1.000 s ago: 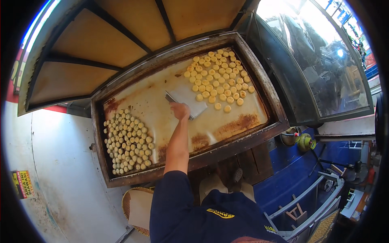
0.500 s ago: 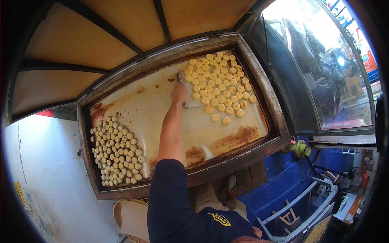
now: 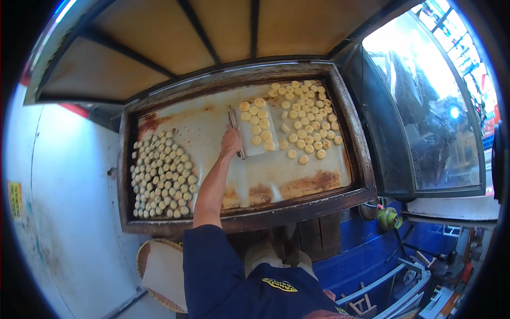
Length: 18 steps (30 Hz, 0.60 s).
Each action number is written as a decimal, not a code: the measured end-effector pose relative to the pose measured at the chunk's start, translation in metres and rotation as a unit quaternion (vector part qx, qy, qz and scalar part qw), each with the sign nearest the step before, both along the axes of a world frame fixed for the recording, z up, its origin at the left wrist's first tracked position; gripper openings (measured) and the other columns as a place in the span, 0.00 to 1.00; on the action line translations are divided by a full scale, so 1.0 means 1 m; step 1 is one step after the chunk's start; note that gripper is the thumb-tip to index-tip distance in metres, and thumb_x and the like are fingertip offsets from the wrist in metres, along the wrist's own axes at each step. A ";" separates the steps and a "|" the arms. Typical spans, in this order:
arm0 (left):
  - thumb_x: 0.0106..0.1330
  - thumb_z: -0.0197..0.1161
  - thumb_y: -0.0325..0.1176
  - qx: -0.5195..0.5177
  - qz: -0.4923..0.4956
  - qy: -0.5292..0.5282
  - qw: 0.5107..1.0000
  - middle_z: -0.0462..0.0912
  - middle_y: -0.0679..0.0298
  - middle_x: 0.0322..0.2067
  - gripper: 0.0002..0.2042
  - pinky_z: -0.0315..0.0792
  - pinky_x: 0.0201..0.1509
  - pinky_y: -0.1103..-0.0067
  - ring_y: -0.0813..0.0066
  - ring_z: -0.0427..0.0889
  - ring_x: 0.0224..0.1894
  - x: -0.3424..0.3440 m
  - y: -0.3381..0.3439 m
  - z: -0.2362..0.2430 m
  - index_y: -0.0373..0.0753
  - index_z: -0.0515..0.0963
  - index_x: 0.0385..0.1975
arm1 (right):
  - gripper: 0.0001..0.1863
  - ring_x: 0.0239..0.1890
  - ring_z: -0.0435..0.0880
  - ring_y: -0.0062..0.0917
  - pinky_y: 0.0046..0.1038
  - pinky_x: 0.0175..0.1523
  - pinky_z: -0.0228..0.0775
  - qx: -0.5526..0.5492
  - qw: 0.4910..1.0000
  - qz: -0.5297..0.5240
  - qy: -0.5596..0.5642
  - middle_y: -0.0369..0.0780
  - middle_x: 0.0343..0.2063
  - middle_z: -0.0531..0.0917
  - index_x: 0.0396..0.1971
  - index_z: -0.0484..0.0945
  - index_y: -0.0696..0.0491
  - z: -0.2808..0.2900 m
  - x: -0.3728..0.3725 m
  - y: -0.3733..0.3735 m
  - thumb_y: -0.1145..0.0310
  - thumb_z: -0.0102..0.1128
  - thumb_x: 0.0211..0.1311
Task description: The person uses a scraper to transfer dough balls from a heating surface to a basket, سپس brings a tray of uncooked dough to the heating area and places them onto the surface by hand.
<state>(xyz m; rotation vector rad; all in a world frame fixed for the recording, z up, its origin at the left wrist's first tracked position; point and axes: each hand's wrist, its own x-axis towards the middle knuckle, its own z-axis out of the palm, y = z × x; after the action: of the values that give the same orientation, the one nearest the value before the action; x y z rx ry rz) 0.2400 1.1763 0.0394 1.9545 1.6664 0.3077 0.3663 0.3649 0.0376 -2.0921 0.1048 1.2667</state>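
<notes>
My left hand is closed around the raised edge of a flat metal scoop, low over the griddle's middle. Several round, pale yellow pastries lie on the scoop. Close to its right side, more yellow pastries are spread over the griddle, a couple of them tipped on edge. Paler round pastries with dark sides crowd the left end. At the lower edge a small patch of skin, seemingly my right hand, shows beside my shirt; its fingers cannot be made out.
A dark, worn frame surrounds the griddle. Panels in a hood rise behind it. A window stands at the right. Below are a woven basket, a green gas cylinder and a pale metal frame.
The scoop has slid under some yellow pastries and come away leftward with them, leaving a gap beside the rest. My view has shifted and turned slightly.
</notes>
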 end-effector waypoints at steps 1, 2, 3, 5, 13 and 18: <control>0.65 0.44 0.41 0.008 0.011 0.001 1.000 0.76 0.39 0.32 0.19 0.71 0.39 0.59 0.42 0.77 0.35 -0.013 -0.012 0.015 0.27 0.59 0.42 | 0.17 0.19 0.75 0.19 0.21 0.22 0.68 0.010 0.999 -0.023 0.022 0.37 0.22 0.79 0.36 0.75 0.55 -0.002 0.013 0.008 0.59 0.62 0.53; 0.65 0.44 0.41 0.009 0.020 0.004 1.000 0.76 0.39 0.32 0.19 0.71 0.39 0.59 0.42 0.77 0.35 -0.025 -0.024 0.028 0.27 0.59 0.42 | 0.17 0.19 0.75 0.20 0.21 0.23 0.68 0.018 0.998 -0.044 0.043 0.37 0.22 0.79 0.36 0.75 0.55 -0.004 0.028 0.020 0.58 0.62 0.53; 0.65 0.44 0.41 0.010 0.032 0.008 0.999 0.76 0.39 0.31 0.19 0.71 0.39 0.59 0.42 0.77 0.35 -0.037 -0.039 0.041 0.27 0.59 0.42 | 0.17 0.20 0.77 0.21 0.21 0.23 0.69 0.023 0.998 -0.042 0.044 0.38 0.23 0.79 0.37 0.75 0.55 -0.007 0.044 0.030 0.58 0.62 0.53; 0.65 0.44 0.42 0.003 0.069 0.010 0.998 0.76 0.38 0.31 0.19 0.70 0.39 0.58 0.42 0.77 0.35 -0.074 -0.076 0.075 0.27 0.59 0.42 | 0.17 0.21 0.78 0.23 0.22 0.23 0.69 0.021 0.998 -0.019 0.051 0.38 0.23 0.79 0.37 0.74 0.55 -0.025 0.081 0.049 0.59 0.62 0.54; 0.66 0.43 0.42 0.053 0.274 0.001 0.960 0.75 0.38 0.27 0.18 0.68 0.38 0.56 0.40 0.75 0.33 -0.215 -0.278 0.127 0.29 0.60 0.40 | 0.16 0.25 0.78 0.23 0.21 0.24 0.69 0.058 0.990 0.122 0.051 0.38 0.26 0.79 0.40 0.73 0.56 -0.037 0.197 0.117 0.61 0.57 0.57; 0.65 0.43 0.41 0.039 0.429 0.033 0.902 0.76 0.38 0.30 0.19 0.68 0.41 0.56 0.39 0.75 0.35 -0.300 -0.412 0.137 0.29 0.60 0.45 | 0.17 0.24 0.78 0.23 0.21 0.23 0.67 0.072 0.956 0.284 0.007 0.39 0.26 0.78 0.41 0.73 0.56 -0.043 0.218 0.110 0.60 0.57 0.57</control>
<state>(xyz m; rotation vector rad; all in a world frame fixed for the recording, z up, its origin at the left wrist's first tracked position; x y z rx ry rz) -0.0597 0.7642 0.1765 1.1608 2.5153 0.6358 0.5843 0.4749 -0.0050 -2.0529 -0.6062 1.5574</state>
